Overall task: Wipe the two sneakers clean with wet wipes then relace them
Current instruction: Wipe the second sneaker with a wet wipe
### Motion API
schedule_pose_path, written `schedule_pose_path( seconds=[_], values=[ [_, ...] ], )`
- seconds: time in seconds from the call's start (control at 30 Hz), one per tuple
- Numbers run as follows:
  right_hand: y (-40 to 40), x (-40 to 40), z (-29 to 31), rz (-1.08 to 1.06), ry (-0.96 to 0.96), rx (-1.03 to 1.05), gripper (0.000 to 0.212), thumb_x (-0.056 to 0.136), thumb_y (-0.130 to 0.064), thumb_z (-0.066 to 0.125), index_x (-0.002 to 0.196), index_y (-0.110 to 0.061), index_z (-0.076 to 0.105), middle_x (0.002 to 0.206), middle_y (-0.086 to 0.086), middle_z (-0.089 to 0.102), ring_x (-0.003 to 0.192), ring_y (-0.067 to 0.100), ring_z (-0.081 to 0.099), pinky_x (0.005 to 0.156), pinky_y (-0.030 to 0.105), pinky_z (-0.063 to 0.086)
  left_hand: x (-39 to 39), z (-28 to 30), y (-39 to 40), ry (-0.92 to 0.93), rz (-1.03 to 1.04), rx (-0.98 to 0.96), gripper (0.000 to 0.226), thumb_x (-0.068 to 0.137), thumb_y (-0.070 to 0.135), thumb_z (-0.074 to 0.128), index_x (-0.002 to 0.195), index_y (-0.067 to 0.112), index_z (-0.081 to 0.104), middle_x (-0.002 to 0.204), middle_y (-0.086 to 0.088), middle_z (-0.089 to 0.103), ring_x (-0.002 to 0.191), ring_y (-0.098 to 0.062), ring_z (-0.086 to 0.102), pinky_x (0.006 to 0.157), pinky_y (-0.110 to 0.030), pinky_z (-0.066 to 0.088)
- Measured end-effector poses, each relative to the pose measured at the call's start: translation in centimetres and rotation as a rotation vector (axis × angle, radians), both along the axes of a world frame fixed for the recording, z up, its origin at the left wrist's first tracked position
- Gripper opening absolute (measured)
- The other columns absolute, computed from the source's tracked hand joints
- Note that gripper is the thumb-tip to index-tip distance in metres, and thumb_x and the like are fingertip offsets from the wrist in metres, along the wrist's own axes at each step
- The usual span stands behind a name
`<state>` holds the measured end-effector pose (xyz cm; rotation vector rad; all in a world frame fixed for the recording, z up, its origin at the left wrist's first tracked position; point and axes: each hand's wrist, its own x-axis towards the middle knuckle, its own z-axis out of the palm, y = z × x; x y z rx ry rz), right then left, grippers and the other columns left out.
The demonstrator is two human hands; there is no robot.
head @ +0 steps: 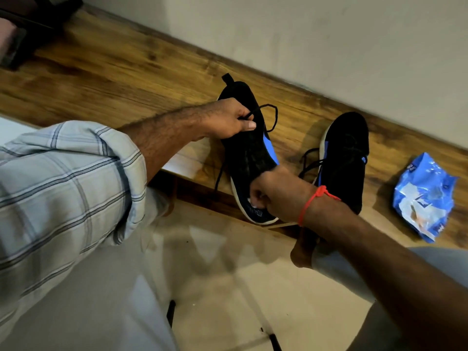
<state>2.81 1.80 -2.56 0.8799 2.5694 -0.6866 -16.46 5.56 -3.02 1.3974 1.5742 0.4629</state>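
Two black sneakers with blue side patches and white soles lie on a wooden bench (114,79). My left hand (228,120) grips the collar of the left sneaker (247,153), with a loop of its black lace under the fingers. My right hand (272,196), a red thread on its wrist, pinches a white wet wipe (253,202) against this sneaker's toe near the sole. The right sneaker (345,158) lies untouched beside it, its laces loose.
A crumpled blue and white wet wipe packet (425,196) lies on the bench at the right. A pale wall runs behind the bench. Dark objects (27,26) sit at the bench's far left. Pale floor tiles (228,287) lie below.
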Motion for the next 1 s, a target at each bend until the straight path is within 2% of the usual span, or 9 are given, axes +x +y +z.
schedule_pose_path(
  seconds=[0.1,0.23,0.3,0.37,0.43,0.67,0.73,0.87,1.0],
  values=[
    [1.1,1.4,2.0,-0.019,-0.105,-0.12,0.022,0.086,-0.011,0.069,0.075,-0.03,0.067,0.083,-0.012,0.066,0.086,0.003,0.06,0.074,0.016,0.047,0.0,0.1,0.1,-0.016,-0.004,-0.009,0.015,0.103,0.029,0.058,0.105,0.023,0.072,0.11,0.006,0.07,0.109,-0.011,0.064,0.095,-0.031,0.052],
    [2.4,1.2,2.2,-0.418,0.409,0.04,0.004,0.09,-0.019,0.071,0.092,-0.022,0.072,0.086,-0.012,0.066,0.082,0.001,0.061,0.069,0.013,0.047,0.1,0.1,0.2,0.014,-0.004,-0.008,0.017,0.103,0.032,0.058,0.105,0.021,0.072,0.109,0.005,0.071,0.109,-0.013,0.065,0.1,-0.038,0.052],
    [1.8,0.6,0.8,-0.44,0.531,0.165,0.006,0.087,-0.019,0.074,0.093,-0.018,0.073,0.086,-0.005,0.068,0.081,0.006,0.062,0.071,0.021,0.051,0.1,0.2,0.2,0.017,-0.01,-0.01,0.019,0.103,0.032,0.058,0.107,0.02,0.072,0.109,0.003,0.071,0.107,-0.013,0.066,0.101,-0.041,0.052],
    [0.8,0.3,-1.3,-0.254,0.463,0.262,0.006,0.084,-0.011,0.074,0.091,-0.011,0.073,0.087,0.006,0.069,0.082,0.021,0.065,0.074,0.036,0.054,0.2,0.2,0.1,0.023,-0.02,-0.007,0.018,0.103,0.031,0.058,0.103,0.02,0.072,0.107,0.003,0.071,0.107,-0.015,0.066,0.098,-0.039,0.053],
    [0.3,0.5,-2.4,-0.15,0.379,0.256,0.007,0.086,-0.008,0.069,0.092,-0.007,0.073,0.091,0.013,0.068,0.085,0.031,0.065,0.075,0.043,0.054,0.2,0.1,0.1,0.042,-0.031,-0.002,0.019,0.103,0.03,0.058,0.1,0.017,0.071,0.105,-0.001,0.071,0.106,-0.019,0.067,0.096,-0.04,0.054],
    [0.4,1.2,-1.2,0.047,0.075,0.086,0.02,0.09,-0.002,0.06,0.102,-0.012,0.072,0.105,0.007,0.066,0.1,0.023,0.061,0.087,0.037,0.051,0.1,0.1,0.2,0.022,-0.027,-0.006,0.018,0.102,0.029,0.06,0.092,0.021,0.071,0.1,0.002,0.07,0.104,-0.018,0.068,0.095,-0.039,0.054],
    [0.7,1.2,-0.8,0.021,0.086,0.091,0.018,0.091,-0.005,0.06,0.102,-0.012,0.072,0.104,0.006,0.066,0.099,0.022,0.062,0.086,0.037,0.052,0.2,0.0,0.2,0.007,-0.019,-0.008,0.014,0.102,0.03,0.06,0.097,0.024,0.071,0.104,0.005,0.07,0.105,-0.014,0.066,0.096,-0.035,0.053],
    [1.2,1.3,-0.4,-0.093,0.3,0.234,0.014,0.094,-0.013,0.062,0.102,-0.009,0.073,0.103,0.01,0.068,0.099,0.026,0.063,0.088,0.036,0.05,0.2,0.0,0.3,0.006,-0.016,-0.009,0.013,0.102,0.03,0.06,0.098,0.025,0.071,0.104,0.006,0.07,0.105,-0.011,0.066,0.093,-0.03,0.052],
    [-0.3,0.0,-1.3,-0.098,0.228,0.177,0.022,0.099,-0.013,0.055,0.112,-0.007,0.071,0.115,0.012,0.065,0.106,0.028,0.061,0.094,0.036,0.047,0.0,0.2,0.2,0.036,-0.027,-0.006,0.015,0.102,0.03,0.06,0.091,0.026,0.069,0.099,0.007,0.069,0.101,-0.011,0.066,0.083,-0.027,0.051]
  ],
)
